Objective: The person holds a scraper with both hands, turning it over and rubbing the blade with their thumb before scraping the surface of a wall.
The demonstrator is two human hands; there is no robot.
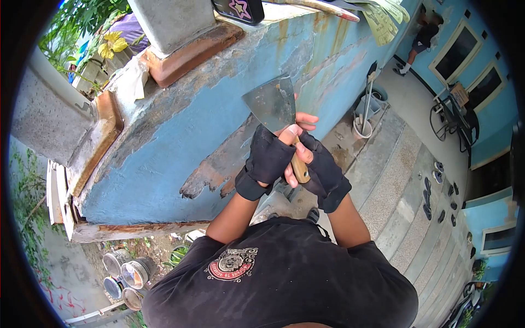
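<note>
A wide-bladed scraper with a wooden handle is held in front of my chest, its blade pointing up and away from me. My left hand, in a black fingerless glove, is closed around the handle just below the blade. My right hand, gloved the same way, grips the handle from the other side, its thumb lying along the wood; some fingers are hidden behind. Behind the blade is a blue wall with peeling paint and bare grey patches. The blade appears apart from the wall, though the exact gap is hard to judge.
Pillars rise from the wall's top, near a black object with a star and folded paper. Buckets stand below left and beyond the wall. Another person stands far right; shoes lie on the paving.
</note>
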